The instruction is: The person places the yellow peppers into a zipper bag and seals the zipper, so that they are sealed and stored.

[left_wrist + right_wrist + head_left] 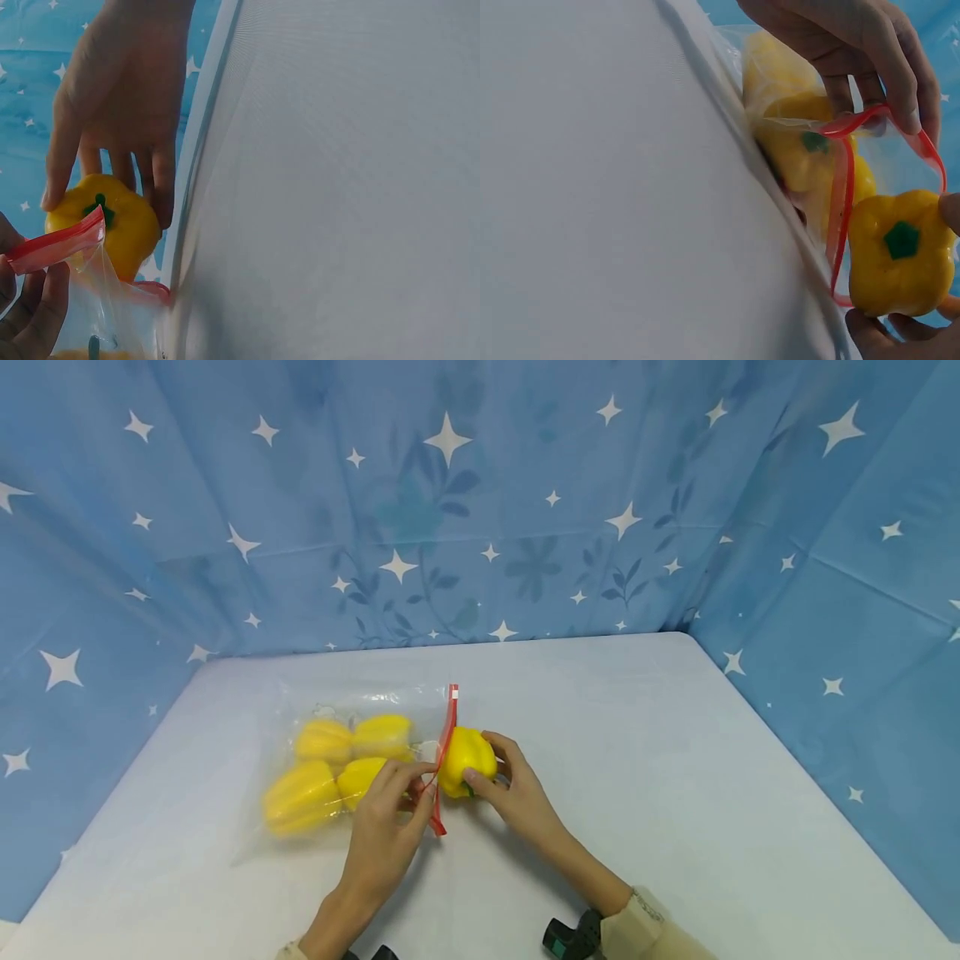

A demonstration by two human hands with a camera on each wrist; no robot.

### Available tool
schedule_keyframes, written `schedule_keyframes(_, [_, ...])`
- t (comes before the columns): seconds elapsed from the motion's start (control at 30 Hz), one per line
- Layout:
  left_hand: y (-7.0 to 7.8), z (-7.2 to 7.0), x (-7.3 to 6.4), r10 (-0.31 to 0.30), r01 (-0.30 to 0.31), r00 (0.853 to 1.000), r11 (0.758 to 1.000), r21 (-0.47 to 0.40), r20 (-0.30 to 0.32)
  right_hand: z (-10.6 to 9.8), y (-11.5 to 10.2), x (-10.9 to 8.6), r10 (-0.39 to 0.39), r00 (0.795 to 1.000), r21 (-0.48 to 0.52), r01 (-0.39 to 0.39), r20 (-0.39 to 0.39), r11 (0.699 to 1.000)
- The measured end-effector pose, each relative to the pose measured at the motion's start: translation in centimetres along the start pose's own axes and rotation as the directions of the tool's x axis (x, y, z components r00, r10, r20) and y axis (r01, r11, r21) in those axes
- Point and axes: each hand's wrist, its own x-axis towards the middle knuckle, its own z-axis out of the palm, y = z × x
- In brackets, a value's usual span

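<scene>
A clear zip bag with a red zip edge lies on the table, several yellow bell peppers inside it. My left hand pinches the red edge between thumb and fingers, and the right wrist view shows the mouth held apart. One more yellow bell pepper, with a green stem, is at the mouth, gripped by my right hand with thumb and fingers on either side. In the left wrist view the red edge partly covers this pepper.
A white cloth covers the table. Blue curtains with white stars hang behind it and at both sides. A dark wrist device sits by the right sleeve.
</scene>
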Motion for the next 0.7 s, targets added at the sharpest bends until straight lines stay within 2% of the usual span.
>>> schedule_keyframes(0.2, [-0.2, 0.1, -0.2, 0.001, -0.001, 1.000, 1.000, -0.008, -0.006, 0.7, -0.9, 1.7, 0.058, 0.997, -0.111, -0.063, -0.044, 0.992])
schedule_keyframes(0.3, [-0.3, 0.1, -0.3, -0.004, 0.004, 1.000, 1.000, -0.011, -0.004, 1.1, -1.1, 2.5, 0.071, 0.997, -0.134, -0.076, -0.040, 0.988])
schedule_keyframes(0.47, [-0.4, 0.1, -0.3, -0.006, 0.006, 1.000, 1.000, -0.017, -0.004, 1.9, -0.9, 2.9, 0.035, 0.999, -0.141, -0.035, -0.002, 0.989])
schedule_keyframes(0.7, [-0.5, -0.1, -0.2, -0.006, 0.006, 1.000, 1.000, -0.022, -0.002, 2.6, -0.7, 3.2, -0.047, 0.999, -0.204, 0.051, 0.026, 0.978])
